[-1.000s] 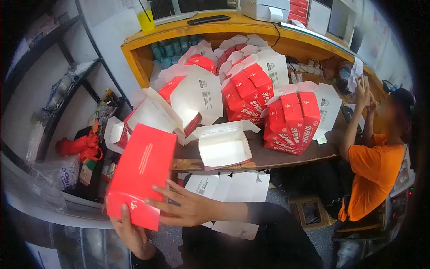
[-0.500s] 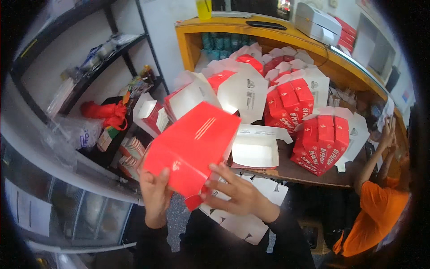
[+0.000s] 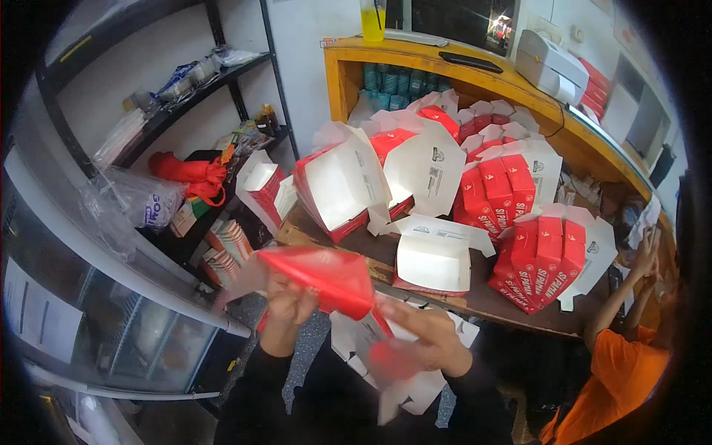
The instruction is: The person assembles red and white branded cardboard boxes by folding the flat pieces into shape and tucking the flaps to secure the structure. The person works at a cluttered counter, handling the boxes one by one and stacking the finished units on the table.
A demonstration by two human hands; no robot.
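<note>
A red cardboard food box, partly folded and smeared by motion, is held up before my body. My left hand grips its lower left side. At the right side, my right hand has its fingers against a flap, with another blurred red panel below them. Just beyond, an open food box with a white inside sits at the near edge of the brown table. Flat white card blanks lie below my hands, partly covered by them.
Open boxes and nested red stacks crowd the table. A black shelf rack stands left, with a plastic bag. A yellow drink and a white printer stand on the wooden counter. At right is a person in orange.
The held box has tipped and come lower, its broad red face turned away. My right hand has moved slightly right and down. The view has shifted, so the surroundings appear further right and lower.
</note>
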